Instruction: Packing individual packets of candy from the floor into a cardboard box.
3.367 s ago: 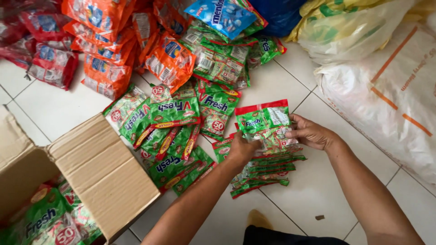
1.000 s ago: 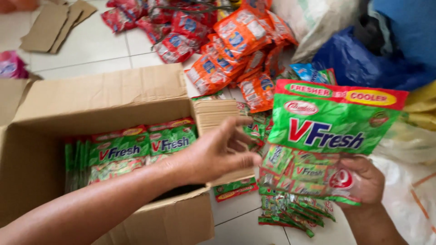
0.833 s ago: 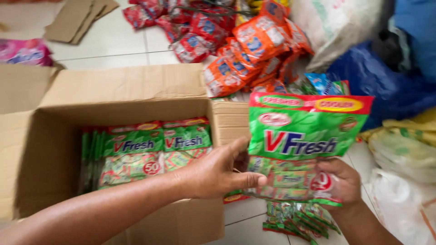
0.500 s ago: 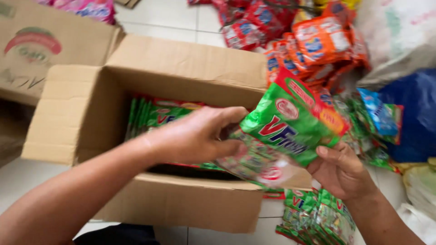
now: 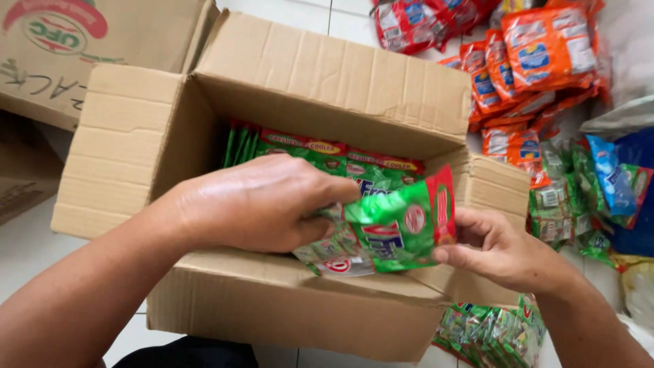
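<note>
- The left hand (image 5: 255,204) was closed over the near end of a bundle of green sachets (image 5: 392,228), its fingers curled across the top and the thumb hidden beneath, so the hold looked firm rather than loose.
- The right hand (image 5: 501,249) pinched the far end of the same bundle between thumb and fingertips, at about 3 o'clock from the left hand; both hands were shut on it, and the bundle filled the gap between them.
- The bundle's long axis ran roughly from 9 o'clock to 3 o'clock, tilted so that its red-edged end rose toward 2 o'clock, and it hung over the near rim of the cardboard box (image 5: 327,75), partly inside the opening.
- From the grip, the free room in the box lay toward 12 o'clock, in front of the green packs already standing on edge (image 5: 306,146) against the back wall; those packs stood apart from the bundle, though the nearest one came close.
- The left hand was the nearer to that gap, being over the opening itself, while the right hand stayed out at the right-hand flap.
- Farther out, at 5 o'clock, a heap of more green sachets (image 5: 490,334) lay on the tiled floor (image 5: 27,259) beside the box.
- At 1 to 2 o'clock orange packets (image 5: 538,48) and red packets (image 5: 415,20) were piled well apart from the hands.
</note>
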